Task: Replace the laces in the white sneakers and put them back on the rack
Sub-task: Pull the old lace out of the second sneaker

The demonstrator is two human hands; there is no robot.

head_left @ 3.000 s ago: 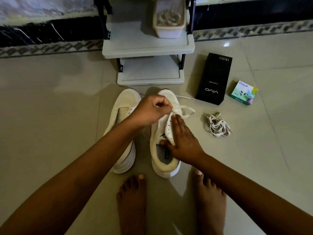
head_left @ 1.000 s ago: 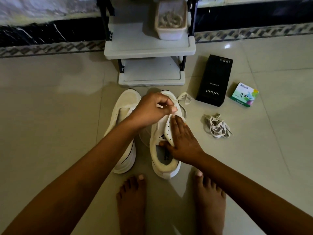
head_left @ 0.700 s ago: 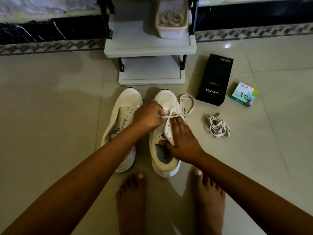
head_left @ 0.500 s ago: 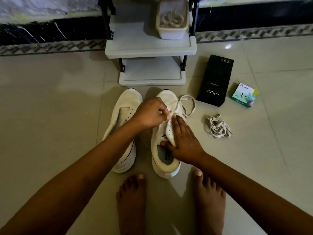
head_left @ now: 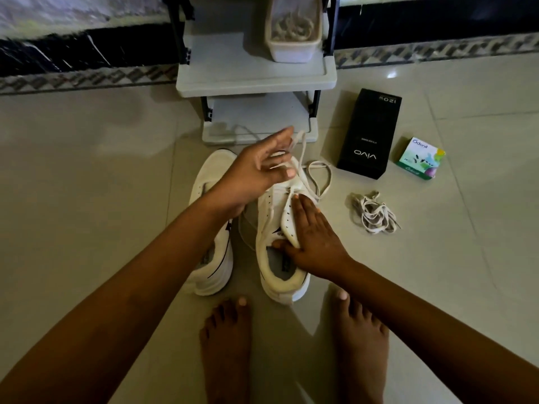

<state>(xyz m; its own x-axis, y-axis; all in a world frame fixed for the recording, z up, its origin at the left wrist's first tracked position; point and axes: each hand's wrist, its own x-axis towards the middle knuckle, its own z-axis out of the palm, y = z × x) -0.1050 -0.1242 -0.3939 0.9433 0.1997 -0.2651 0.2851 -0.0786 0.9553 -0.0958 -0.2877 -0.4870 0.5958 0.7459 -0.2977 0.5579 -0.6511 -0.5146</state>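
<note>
Fingers of the left hand (head_left: 256,173) were spread, the lace (head_left: 302,147) running up past them; a pinch could not be told. The right hand (head_left: 315,243) clamped the floor-standing sneaker (head_left: 280,284) by its eyelet flap, thumb underneath. Lacing looked barely begun; the next eyelet needed threading.

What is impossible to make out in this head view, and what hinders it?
- Left hand: motion blur; its hold on the lace is unclear.
- Left sneaker: midsection behind the left forearm.
- Plastic tub on the rack: top cut by the frame edge; contents blurred.
- vivo box: small print unreadable.
</note>
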